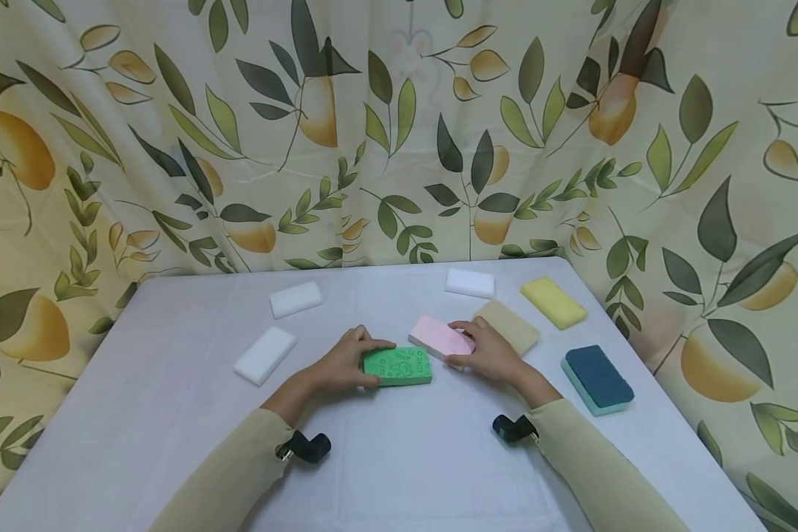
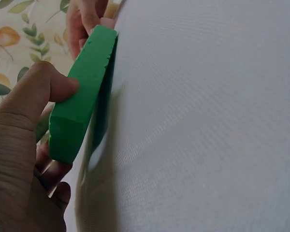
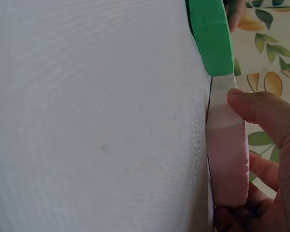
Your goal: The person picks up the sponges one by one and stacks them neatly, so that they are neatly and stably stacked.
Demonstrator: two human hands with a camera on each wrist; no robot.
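Green sponge [image 1: 399, 366] at mid-desk [image 1: 399, 473], the fingers of the left hand [image 1: 339, 363] parted to its width, pinching the left end! Just beside it, the right hand [image 1: 490, 353] grips the pink sponge [image 1: 439, 336] likewise. Seems a two-handed positioning step; next calls, I'd judge, for steady control.

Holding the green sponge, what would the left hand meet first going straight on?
The left hand would probably meet the pink sponge, held by the right hand, just beyond its green sponge; depth there is unclear.

No lettering seems legible, even on the green sponge [image 1: 399, 366].
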